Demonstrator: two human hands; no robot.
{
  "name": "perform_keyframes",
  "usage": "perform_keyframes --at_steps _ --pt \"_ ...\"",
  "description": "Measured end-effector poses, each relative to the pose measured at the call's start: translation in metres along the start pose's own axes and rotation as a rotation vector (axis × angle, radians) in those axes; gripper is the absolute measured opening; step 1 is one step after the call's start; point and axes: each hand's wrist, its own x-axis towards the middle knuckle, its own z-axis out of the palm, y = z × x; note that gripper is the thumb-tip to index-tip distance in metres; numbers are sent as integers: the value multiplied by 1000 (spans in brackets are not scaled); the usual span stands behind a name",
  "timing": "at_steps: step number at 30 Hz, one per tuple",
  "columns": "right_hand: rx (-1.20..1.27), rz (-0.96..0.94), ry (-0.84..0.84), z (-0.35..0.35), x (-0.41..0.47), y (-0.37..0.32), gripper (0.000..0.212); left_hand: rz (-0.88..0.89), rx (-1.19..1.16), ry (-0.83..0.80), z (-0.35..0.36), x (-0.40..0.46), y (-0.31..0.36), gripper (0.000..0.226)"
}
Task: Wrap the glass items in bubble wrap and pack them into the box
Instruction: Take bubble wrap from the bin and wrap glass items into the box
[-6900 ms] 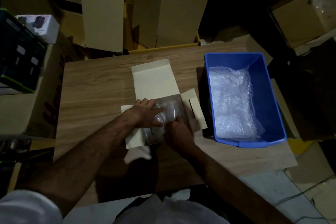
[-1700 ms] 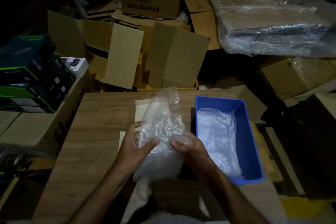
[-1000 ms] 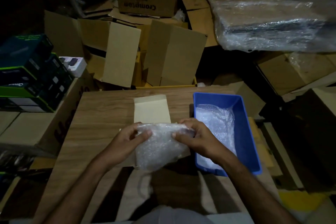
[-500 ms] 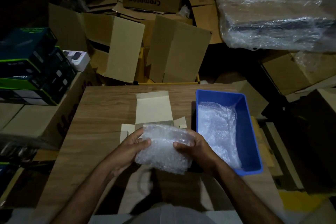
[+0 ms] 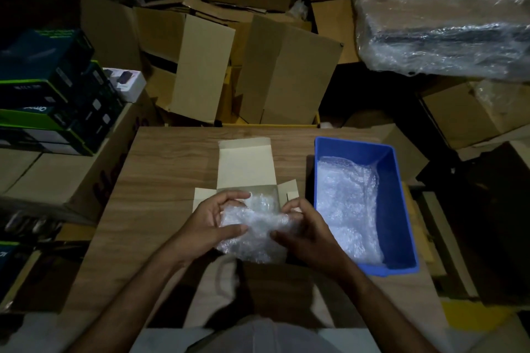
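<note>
Two hands hold one bubble wrap bundle [image 5: 252,233] in front of me. My left hand [image 5: 206,223] has its fingers [image 5: 232,196] curled round the left side. My right hand [image 5: 307,233] pinches the right side. The bundle is just above the small open box [image 5: 246,169] on the bench [image 5: 166,169]. A blue bin [image 5: 401,209] with more wrap sits beside the box on the right

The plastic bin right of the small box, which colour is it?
Blue; the bin shows clearly in the head view.
</note>
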Motion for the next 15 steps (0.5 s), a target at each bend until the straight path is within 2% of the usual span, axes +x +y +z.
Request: perform_keyframes --at_steps 2,5,7,9,12,14,15 --pt "-11 -34 54 3 -1 3 42 67 175 23 -4 7 -5 54" --pt "-292 -241 64 -2 5 16 18 97 394 -14 -8 18 -10 33" --pt "-411 -358 115 -3 9 29 20 76 492 -66 -15 27 -13 24" --pt "-440 -342 168 -2 10 37 27 -23 407 -164 -23 34 -12 23" --pt "-312 -153 196 4 5 41 27 -269 130 -280 -32 42 -9 30" --pt "-267 -85 236 10 6 47 27 -326 151 -288 -36 50 -12 28" --pt "-319 -96 270 12 9 52 23 -297 230 -277 -37 57 -15 25"
